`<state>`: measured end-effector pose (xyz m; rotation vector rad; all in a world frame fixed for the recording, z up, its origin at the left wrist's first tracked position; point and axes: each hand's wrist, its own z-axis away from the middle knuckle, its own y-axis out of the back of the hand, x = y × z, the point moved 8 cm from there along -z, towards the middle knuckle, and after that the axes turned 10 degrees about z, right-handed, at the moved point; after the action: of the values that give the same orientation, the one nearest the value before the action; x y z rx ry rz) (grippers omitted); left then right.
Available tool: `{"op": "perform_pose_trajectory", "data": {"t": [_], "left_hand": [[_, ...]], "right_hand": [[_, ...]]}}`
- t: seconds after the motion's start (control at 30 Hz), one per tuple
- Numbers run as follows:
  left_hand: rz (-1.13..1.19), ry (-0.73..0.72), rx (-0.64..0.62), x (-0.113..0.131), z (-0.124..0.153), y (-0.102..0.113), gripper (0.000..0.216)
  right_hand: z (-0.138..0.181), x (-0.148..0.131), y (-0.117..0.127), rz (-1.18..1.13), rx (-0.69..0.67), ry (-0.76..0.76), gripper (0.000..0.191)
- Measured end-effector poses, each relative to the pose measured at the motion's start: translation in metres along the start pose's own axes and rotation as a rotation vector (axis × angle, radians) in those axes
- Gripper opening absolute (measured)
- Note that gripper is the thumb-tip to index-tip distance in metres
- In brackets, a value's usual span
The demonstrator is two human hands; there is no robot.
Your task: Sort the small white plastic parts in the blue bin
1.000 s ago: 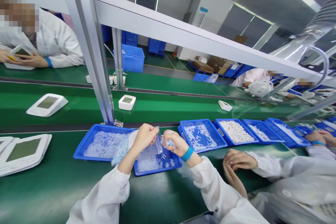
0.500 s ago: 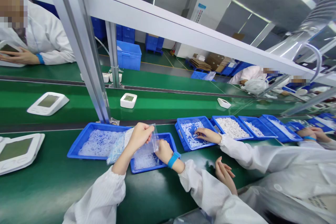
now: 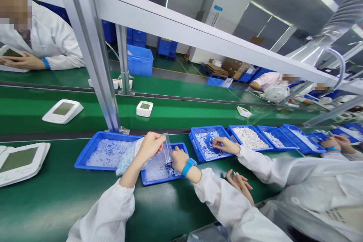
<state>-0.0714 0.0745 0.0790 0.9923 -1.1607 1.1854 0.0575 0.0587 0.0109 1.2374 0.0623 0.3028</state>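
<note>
My left hand [image 3: 152,145] is closed on a clear plastic bag [image 3: 167,144], pinching it near its top above a blue tray. Close to the bag's right edge is my right hand [image 3: 179,159], with a blue wristband and curled fingers; what its fingertips hold is hidden. Beneath both hands, the blue tray [image 3: 147,183] contains small translucent and white pieces. A second blue tray [image 3: 81,160] with similar small pieces [image 3: 106,153] stands to the left. A pale blue and white bundle [image 3: 126,157] lies over that tray's right side, partly behind my left forearm.
A co-worker's hand [image 3: 225,145] reaches into a blue tray [image 3: 202,157] of white strips on the right; their other hand [image 3: 241,183] is lower. More trays extend rightward. A metal post [image 3: 98,56] rises behind my trays. White display devices [image 3: 144,109] sit on the green belt [image 3: 181,111].
The white devices on the left part of the belt have shifted right. My right hand has moved slightly right and up from the bag. The co-worker's lower hand has moved left.
</note>
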Motion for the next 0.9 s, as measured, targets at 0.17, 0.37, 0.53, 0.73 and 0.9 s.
{"op": "perform_pose_trajectory", "data": {"t": [0.17, 0.37, 0.53, 0.73, 0.9], "left_hand": [[0.007, -0.004, -0.004, 0.002, 0.002, 0.003, 0.028], [0.019, -0.014, -0.003, 0.0, 0.0, 0.005, 0.03], [0.031, -0.015, 0.004, 0.001, 0.001, 0.005, 0.031], [0.043, -0.014, 0.007, 0.001, 0.002, 0.007, 0.031], [0.053, -0.013, 0.011, 0.002, 0.003, 0.01, 0.03]], "right_hand": [[0.007, 0.001, 0.01, 0.026, -0.041, 0.062, 0.035], [0.012, 0.004, 0.017, 0.031, -0.009, 0.079, 0.03], [0.013, 0.005, 0.021, 0.068, 0.036, 0.052, 0.051], [0.012, 0.009, 0.021, 0.091, 0.027, 0.043, 0.06], [0.01, 0.006, 0.019, 0.076, 0.067, 0.082, 0.033]]}}
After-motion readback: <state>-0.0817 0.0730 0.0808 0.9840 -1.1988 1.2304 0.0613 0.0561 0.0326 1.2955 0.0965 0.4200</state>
